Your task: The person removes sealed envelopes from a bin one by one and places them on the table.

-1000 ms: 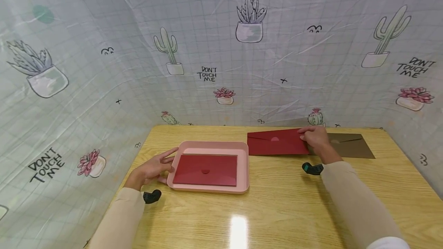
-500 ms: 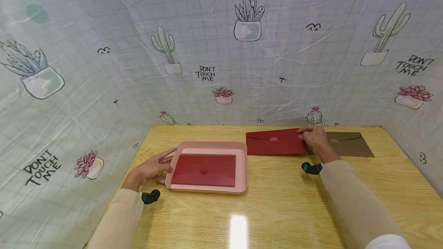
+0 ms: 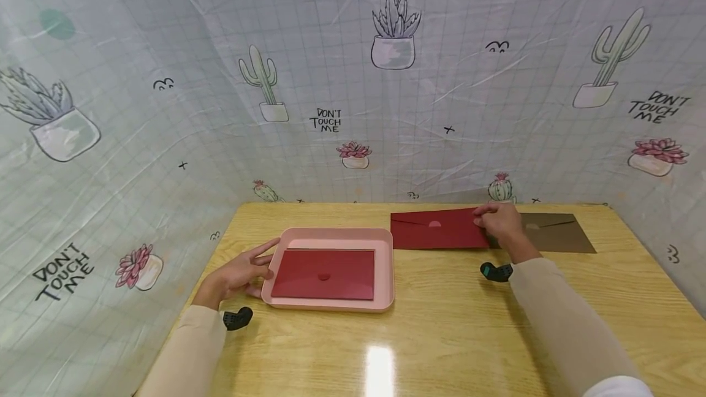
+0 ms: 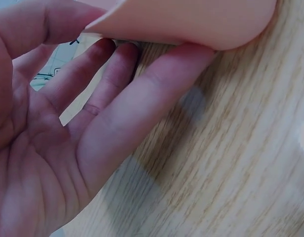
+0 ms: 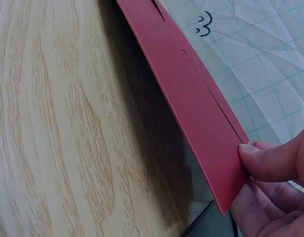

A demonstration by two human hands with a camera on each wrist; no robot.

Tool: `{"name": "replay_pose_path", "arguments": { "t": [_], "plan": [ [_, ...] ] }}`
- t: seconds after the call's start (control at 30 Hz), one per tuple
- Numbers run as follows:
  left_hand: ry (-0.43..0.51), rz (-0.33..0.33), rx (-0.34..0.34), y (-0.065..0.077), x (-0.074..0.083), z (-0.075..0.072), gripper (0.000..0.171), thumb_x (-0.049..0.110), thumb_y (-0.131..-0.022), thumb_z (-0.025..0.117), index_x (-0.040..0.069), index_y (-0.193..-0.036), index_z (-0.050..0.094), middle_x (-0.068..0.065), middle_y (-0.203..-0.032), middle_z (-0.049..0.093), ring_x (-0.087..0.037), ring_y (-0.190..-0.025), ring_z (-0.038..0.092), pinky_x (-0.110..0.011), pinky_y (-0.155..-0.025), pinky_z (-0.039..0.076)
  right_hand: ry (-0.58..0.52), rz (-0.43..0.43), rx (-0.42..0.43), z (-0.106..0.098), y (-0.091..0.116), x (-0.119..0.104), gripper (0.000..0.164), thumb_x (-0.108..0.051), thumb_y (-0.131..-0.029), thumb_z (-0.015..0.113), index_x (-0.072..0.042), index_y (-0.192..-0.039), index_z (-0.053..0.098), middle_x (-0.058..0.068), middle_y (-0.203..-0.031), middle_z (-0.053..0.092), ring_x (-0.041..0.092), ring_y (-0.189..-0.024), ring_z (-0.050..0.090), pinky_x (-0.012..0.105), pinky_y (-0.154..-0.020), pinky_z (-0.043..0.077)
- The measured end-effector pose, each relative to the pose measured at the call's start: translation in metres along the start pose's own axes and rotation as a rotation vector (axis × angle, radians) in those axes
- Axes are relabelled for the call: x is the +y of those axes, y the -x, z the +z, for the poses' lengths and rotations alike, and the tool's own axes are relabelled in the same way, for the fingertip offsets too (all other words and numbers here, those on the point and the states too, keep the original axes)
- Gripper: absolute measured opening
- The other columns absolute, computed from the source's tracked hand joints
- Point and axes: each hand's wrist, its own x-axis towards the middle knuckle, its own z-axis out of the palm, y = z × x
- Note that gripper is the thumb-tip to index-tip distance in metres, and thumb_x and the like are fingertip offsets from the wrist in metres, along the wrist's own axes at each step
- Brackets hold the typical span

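Note:
My left hand (image 3: 239, 271) is at the left end of a pink tray (image 3: 385, 274), with digits on both sides of its wall. In the left wrist view one fingertip (image 4: 198, 52) meets the underside of the tray's corner. A red envelope (image 3: 323, 274) with a round seal lies flat in the tray. Farther back, my right hand (image 3: 501, 222) pinches the right end of a second red envelope (image 3: 430, 231), thumb on top and fingers beneath. That end is raised off the table, as the shadow in the right wrist view shows.
A brown envelope (image 3: 557, 234) lies on the wooden table (image 3: 441, 336) at the back right, its left part behind my right hand. A patterned sheet (image 3: 353, 78) with cactus drawings rises along the table's back edge and left side.
The head view has shifted slightly. Both hands keep their places on the tray and on the rear red envelope, and nothing else has visibly moved.

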Motion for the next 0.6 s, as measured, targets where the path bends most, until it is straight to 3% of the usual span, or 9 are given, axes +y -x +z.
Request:
{"name": "replay_pose_path", "arguments": {
  "t": [0.6],
  "plan": [
    [0.061, 0.007, -0.077, 0.0039, -0.0012, -0.0026, 0.098, -0.002, -0.095, 0.061, 0.038, -0.169, 0.011, -0.018, -0.175, 0.015, -0.035, -0.127, 0.066, -0.056, -0.083, 0.063, 0.122, -0.031, 0.024, 0.0065, -0.0058, 0.0059, 0.028, -0.015, -0.098, 0.069, 0.000, -0.120, 0.075, 0.026, -0.128, 0.067, 0.029, -0.095, 0.065, 0.025, -0.064, 0.052]
  ]
}}
